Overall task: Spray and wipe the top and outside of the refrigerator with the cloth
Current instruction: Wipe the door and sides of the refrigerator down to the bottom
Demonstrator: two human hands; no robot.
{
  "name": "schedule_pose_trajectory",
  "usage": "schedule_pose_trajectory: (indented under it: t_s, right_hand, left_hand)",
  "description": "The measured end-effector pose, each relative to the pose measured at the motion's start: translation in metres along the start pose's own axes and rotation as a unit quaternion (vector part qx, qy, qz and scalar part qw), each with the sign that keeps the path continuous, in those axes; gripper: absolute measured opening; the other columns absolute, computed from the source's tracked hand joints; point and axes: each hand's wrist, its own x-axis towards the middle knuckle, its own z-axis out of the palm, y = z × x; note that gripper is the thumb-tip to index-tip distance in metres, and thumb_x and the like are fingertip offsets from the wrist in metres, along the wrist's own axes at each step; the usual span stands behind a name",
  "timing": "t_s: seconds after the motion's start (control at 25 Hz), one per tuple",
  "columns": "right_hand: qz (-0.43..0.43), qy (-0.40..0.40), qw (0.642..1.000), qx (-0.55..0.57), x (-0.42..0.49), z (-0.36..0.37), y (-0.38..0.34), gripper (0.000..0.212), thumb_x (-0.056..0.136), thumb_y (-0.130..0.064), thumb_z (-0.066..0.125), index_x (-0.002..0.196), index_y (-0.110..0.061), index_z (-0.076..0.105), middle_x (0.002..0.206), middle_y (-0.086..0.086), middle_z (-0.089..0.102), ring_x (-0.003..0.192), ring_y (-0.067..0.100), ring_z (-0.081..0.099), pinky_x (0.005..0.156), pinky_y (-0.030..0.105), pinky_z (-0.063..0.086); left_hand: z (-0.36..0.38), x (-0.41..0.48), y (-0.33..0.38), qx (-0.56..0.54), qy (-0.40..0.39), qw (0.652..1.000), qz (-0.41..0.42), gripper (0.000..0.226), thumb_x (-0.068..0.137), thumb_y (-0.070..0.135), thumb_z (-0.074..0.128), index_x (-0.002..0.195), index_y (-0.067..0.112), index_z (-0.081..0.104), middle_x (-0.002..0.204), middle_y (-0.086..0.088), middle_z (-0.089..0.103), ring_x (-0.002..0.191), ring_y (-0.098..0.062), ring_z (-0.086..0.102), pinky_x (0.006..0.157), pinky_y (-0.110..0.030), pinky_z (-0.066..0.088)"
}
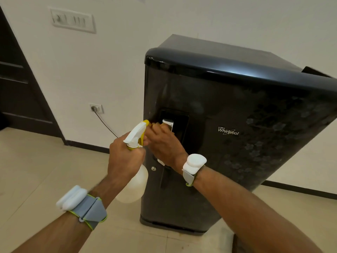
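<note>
With my left hand [125, 157] clamped on the sprayer [135, 137] neck just left of the fridge [228, 106] handle [168, 124], my right hand [162, 141] presses the soft, bunched cloth [155, 125] there; I judge the door slick and hard.

The refrigerator [228, 143] stands on the floor [36, 170] in front of me, its back to the wall [118, 70]. My left hand [124, 157] holds the spray bottle [135, 161] just left of the door's edge. My right hand [162, 143] is on the door front, at the handle recess [175, 123], with the cloth [156, 125] under its fingers. A wall socket [96, 108] lies left of the refrigerator, a switch panel [73, 20] above it, a door [18, 79] at far left.
</note>
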Motion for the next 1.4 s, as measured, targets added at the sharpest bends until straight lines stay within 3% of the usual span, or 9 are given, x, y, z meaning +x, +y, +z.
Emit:
schedule_pose_trajectory:
  t_s: [0.12,0.32,0.48,0.56,0.8,0.88,0.96,1.12,1.4]
  right_hand:
    - [-0.146,-0.067,0.983,-0.083,-0.015,0.004,0.007,0.025,0.094,-0.02,0.06,0.117,-0.013,0.062,0.119,0.007,0.058,0.101,0.023,0.056,0.087,0.035,0.045]
    - [0.109,0.084,0.99,-0.018,0.047,-0.025,0.015,0.028,0.092,-0.016,0.045,0.116,-0.013,0.059,0.121,0.01,0.055,0.096,0.027,0.053,0.08,0.04,0.041]
    - [-0.098,-0.066,0.993,0.008,-0.009,0.03,-0.035,0.016,0.089,-0.032,0.062,0.087,-0.024,0.076,0.097,-0.004,0.067,0.086,0.016,0.061,0.083,0.031,0.046]
    - [-0.096,-0.091,0.991,-0.001,-0.015,0.026,-0.022,0.018,0.091,-0.032,0.061,0.099,-0.02,0.072,0.108,0.0,0.064,0.094,0.018,0.059,0.084,0.033,0.045]
    - [0.149,0.131,0.98,0.008,0.002,-0.028,0.036,0.027,0.094,-0.029,0.049,0.117,-0.018,0.059,0.122,0.009,0.054,0.104,0.03,0.05,0.083,0.042,0.034]
    - [0.023,0.069,0.997,-0.016,-0.013,-0.018,0.021,0.028,0.091,-0.03,0.054,0.116,-0.02,0.062,0.123,0.005,0.056,0.109,0.027,0.049,0.088,0.041,0.036]
    - [-0.073,-0.032,0.996,-0.032,-0.031,-0.01,0.005,0.024,0.09,-0.033,0.059,0.109,-0.021,0.067,0.12,0.002,0.057,0.111,0.024,0.051,0.09,0.038,0.042]
    - [0.159,-0.046,0.979,0.122,-0.059,-0.022,-0.004,0.022,0.088,-0.035,0.057,0.09,-0.017,0.069,0.108,0.005,0.056,0.098,0.025,0.048,0.083,0.041,0.043]
    - [0.41,0.045,0.889,0.2,-0.12,-0.057,0.004,0.024,0.092,-0.032,0.046,0.099,-0.018,0.065,0.099,0.003,0.049,0.089,0.017,0.043,0.069,0.032,0.043]
  left_hand:
    - [-0.002,-0.001,-0.004,-0.007,-0.007,1.0,0.01,0.03,0.079,-0.003,0.071,0.108,0.005,0.069,0.096,-0.009,0.068,0.072,-0.014,0.057,0.078,-0.031,0.055]
    - [-0.007,0.004,-0.006,0.001,0.012,1.0,-0.009,0.031,0.081,-0.004,0.069,0.109,0.006,0.066,0.093,-0.006,0.065,0.07,-0.01,0.055,0.06,-0.012,0.037]
    - [-0.015,0.007,-0.005,-0.008,0.002,1.0,0.007,0.032,0.079,-0.007,0.069,0.109,0.004,0.068,0.098,-0.006,0.069,0.075,-0.009,0.059,0.076,-0.02,0.048]
    - [-0.017,0.009,-0.007,-0.011,-0.002,1.0,0.008,0.032,0.079,-0.008,0.068,0.108,0.005,0.069,0.099,-0.006,0.07,0.077,-0.008,0.06,0.076,-0.019,0.048]
    - [-0.001,0.009,0.003,-0.02,-0.015,1.0,-0.002,0.028,0.079,-0.005,0.071,0.104,0.005,0.068,0.082,-0.001,0.066,0.067,-0.012,0.056,0.074,-0.027,0.049]
    - [0.007,0.004,0.011,-0.016,-0.026,1.0,0.004,0.022,0.076,-0.008,0.069,0.094,0.005,0.066,0.065,0.004,0.055,0.054,-0.012,0.049,0.059,-0.025,0.048]
    - [0.014,-0.001,0.015,-0.015,-0.048,0.999,0.009,0.025,0.076,-0.006,0.07,0.1,0.003,0.067,0.07,-0.002,0.055,0.055,-0.014,0.047,0.062,-0.038,0.056]
    - [0.021,-0.009,0.014,-0.021,-0.065,0.998,0.011,0.034,0.079,-0.005,0.07,0.111,0.006,0.068,0.096,-0.009,0.069,0.08,-0.02,0.061,0.085,-0.045,0.055]
    - [0.057,-0.027,0.018,-0.037,-0.139,0.989,0.028,0.038,0.078,-0.009,0.068,0.113,0.006,0.069,0.093,-0.002,0.071,0.085,-0.013,0.065,0.081,-0.031,0.056]
